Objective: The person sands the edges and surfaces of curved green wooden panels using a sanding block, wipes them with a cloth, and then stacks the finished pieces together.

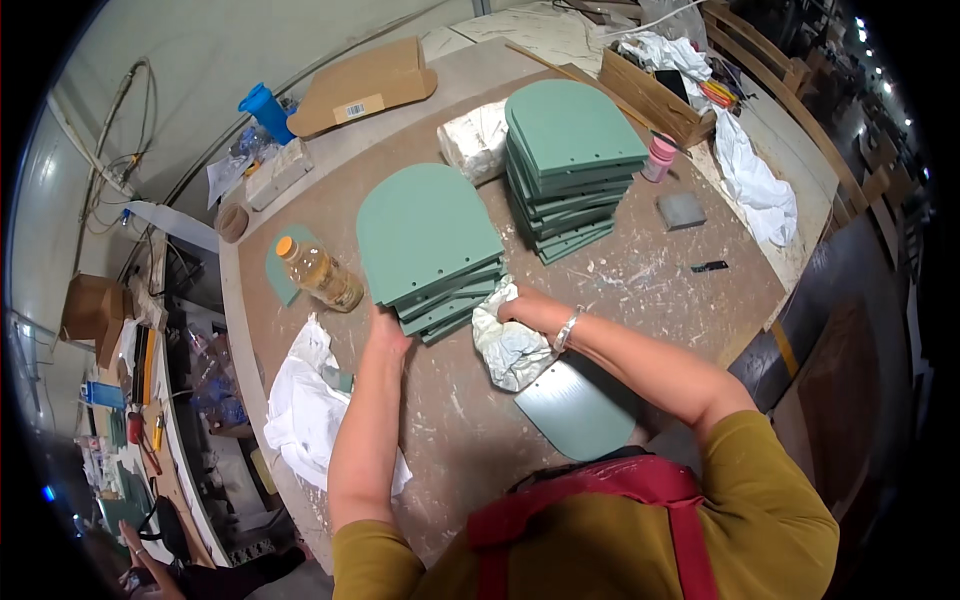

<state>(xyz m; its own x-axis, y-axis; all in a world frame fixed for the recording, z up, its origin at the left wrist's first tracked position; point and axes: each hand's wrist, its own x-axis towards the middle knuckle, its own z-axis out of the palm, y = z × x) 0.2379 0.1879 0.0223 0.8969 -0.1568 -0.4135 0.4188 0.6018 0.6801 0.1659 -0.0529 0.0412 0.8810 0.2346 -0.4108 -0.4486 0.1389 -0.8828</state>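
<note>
A stack of green panels (425, 225), each with one rounded end and a few small holes along its straight edge, stands in front of me. My left hand (388, 330) is against the stack's near left corner; its fingers are hidden behind the panels. Closed round a crumpled white cloth (510, 345), my right hand (530, 308) is beside the near right corner. Beneath that forearm, a shinier rounded panel (580, 412) lies flat at the table's near edge. Further right rises a taller stack of green panels (575, 130).
Left of the near stack stands a bottle of yellowish liquid (325, 275) with an orange cap, and a white cloth (305, 405) lies nearer. A grey block (681, 211), a pink container (659, 158) and a wooden box (650, 95) are on the right; an open cardboard box (365, 85) is behind.
</note>
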